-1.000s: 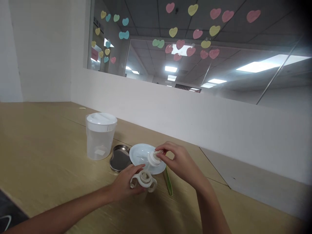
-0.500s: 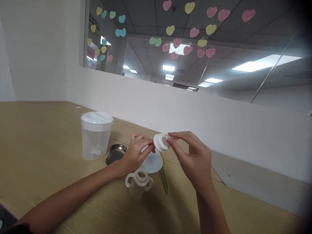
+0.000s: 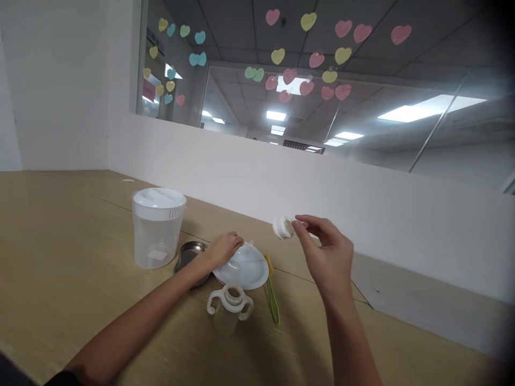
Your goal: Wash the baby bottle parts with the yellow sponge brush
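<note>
My right hand (image 3: 328, 254) is raised above the table. Its thumb and fingers pinch the clear teat of a baby bottle top (image 3: 282, 227), whose white collar points left. My left hand (image 3: 225, 249) reaches over a white plate (image 3: 251, 273), fingers curled together at its far left part. Something clear lies around those fingertips; what they grip is hidden. In front of the plate a baby bottle (image 3: 229, 311) with two white handles stands upright, its mouth uncovered.
Left of the plate is a dark metal dish (image 3: 187, 256), partly behind my left wrist. Further left stands a clear pitcher (image 3: 155, 236) with a white lid. A brush (image 3: 273, 300) with a green handle lies right of the plate. A white wall (image 3: 225, 166) rises behind the table.
My left hand has left the bottle top's collar and moved down and left to the plate. My right hand has carried the bottle top slightly right.
</note>
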`<state>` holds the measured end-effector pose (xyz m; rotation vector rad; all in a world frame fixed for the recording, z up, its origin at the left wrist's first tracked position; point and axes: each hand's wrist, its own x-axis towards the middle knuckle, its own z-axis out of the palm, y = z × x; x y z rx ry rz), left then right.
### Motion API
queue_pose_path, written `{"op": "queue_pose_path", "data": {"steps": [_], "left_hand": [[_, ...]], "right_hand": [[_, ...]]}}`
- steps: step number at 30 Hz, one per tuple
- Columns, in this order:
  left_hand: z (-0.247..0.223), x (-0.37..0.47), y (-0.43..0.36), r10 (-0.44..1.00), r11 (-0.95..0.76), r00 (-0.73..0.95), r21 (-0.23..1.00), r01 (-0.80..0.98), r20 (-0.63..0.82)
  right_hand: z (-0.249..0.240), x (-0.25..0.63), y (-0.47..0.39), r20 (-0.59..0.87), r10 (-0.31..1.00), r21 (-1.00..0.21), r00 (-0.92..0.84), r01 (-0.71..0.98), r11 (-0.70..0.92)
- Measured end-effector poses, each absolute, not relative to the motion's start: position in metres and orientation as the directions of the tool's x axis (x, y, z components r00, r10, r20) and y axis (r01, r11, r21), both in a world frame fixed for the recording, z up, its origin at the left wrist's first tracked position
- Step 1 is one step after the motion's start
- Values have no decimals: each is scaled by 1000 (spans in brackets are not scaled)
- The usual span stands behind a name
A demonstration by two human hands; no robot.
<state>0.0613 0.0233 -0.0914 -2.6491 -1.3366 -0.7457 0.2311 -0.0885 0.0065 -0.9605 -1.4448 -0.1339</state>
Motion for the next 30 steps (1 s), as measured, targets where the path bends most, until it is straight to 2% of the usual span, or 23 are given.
{"op": "queue_pose_path", "data": {"steps": [3,11,26,30], "left_hand": [[-100,63,26,773,-578,513,80,812,373],[-118,68,33,806,-562,523,78,823,278],[-118,65,30,802,-568,521,101,817,290],[-91,62,18,767,-596,513,131,792,385]], "right_hand": [[3,229,-83,851,500,-481,160,620,620],[-3,223,-80,838,542,-448,65,650,614],[-5,217,-80,829,560,-404,-11,680,611],[-7,217,-79,800,599,-429,-29,671,605]]}}
